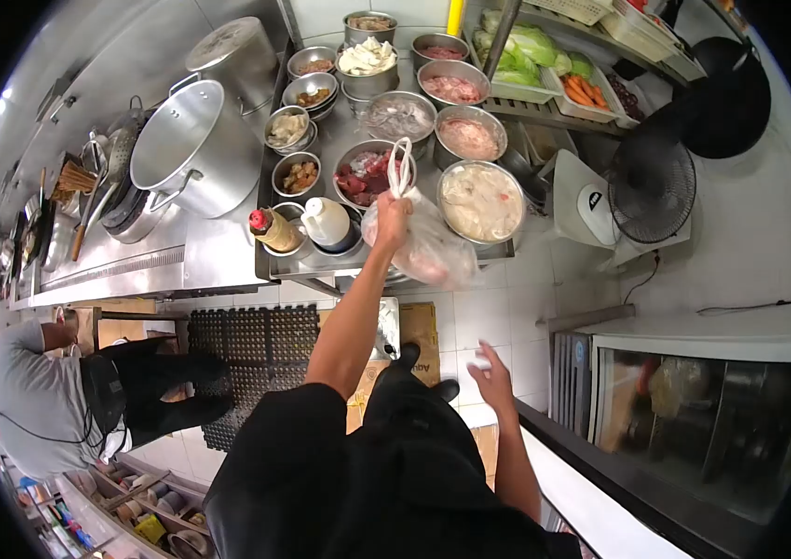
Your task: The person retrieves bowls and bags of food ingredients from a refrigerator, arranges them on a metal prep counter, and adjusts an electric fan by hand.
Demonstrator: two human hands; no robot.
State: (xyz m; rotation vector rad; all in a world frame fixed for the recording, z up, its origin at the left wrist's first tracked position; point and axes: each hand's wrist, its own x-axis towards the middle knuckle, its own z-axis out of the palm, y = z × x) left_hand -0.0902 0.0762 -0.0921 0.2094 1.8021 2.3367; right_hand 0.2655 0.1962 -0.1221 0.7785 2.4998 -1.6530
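My left hand (pixel 393 224) is closed round the gathered neck of a clear plastic bag (pixel 435 250), with pale pinkish contents that I cannot make out. The bag hangs at the front edge of a metal rack, its white handles (pixel 402 163) sticking up above my fist. Behind it is a bowl of dark red meat (pixel 358 180), and to its right a bowl of pale meat (pixel 481 202). My right hand (pixel 491 377) is held low over the floor on the right, fingers apart, holding nothing.
Bottles (pixel 326 224) stand at the rack's front left. A large pot (pixel 181 140) is further left. Vegetable crates (pixel 521 91), a fan (pixel 652 191) and a glass-door fridge (pixel 694 410) are on the right. Another person (pixel 37 401) stands at the left.
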